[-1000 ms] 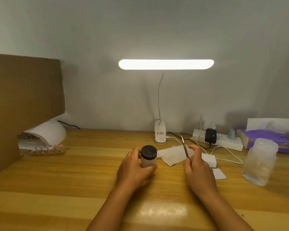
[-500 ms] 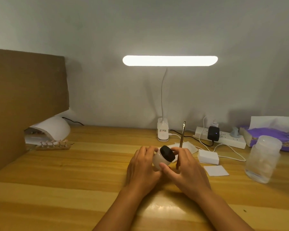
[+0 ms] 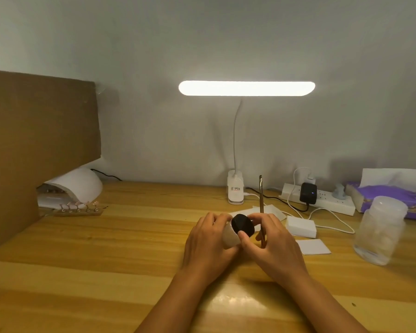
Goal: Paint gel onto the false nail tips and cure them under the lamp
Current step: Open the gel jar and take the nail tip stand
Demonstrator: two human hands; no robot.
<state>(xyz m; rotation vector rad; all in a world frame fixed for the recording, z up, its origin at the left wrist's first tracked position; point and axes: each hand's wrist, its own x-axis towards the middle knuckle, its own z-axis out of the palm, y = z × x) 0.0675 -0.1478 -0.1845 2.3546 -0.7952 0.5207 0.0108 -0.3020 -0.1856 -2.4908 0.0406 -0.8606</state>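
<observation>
While the left hand (image 3: 208, 240) wraps its fingers (image 3: 210, 218) round the pale body of a small gel jar (image 3: 229, 237), which is tilted with its top toward the right, the right hand (image 3: 276, 245) pinches the jar's black lid (image 3: 242, 225) between thumb and forefinger. Whether the lid is tight or loose cannot be told. The right hand's other fingers clamp a thin brush (image 3: 261, 203), whose handle stands nearly upright above the knuckles. Both hands meet over the middle of the wooden table (image 3: 94, 265).

Well apart from them, at the far left, the false nail tips (image 3: 78, 205) stand in a row on a wooden stand (image 3: 82, 213). The stand is just in front of the mouth of the white curing lamp (image 3: 78, 185), beside a cardboard sheet (image 3: 41, 131).

At the back a lit desk lamp (image 3: 246, 88) rises from its white base. To the right lie a white box (image 3: 301, 226), a white square pad (image 3: 314, 246), a power strip (image 3: 327, 201), a clear plastic jar (image 3: 380, 230) and a purple tissue pack (image 3: 392, 194).
</observation>
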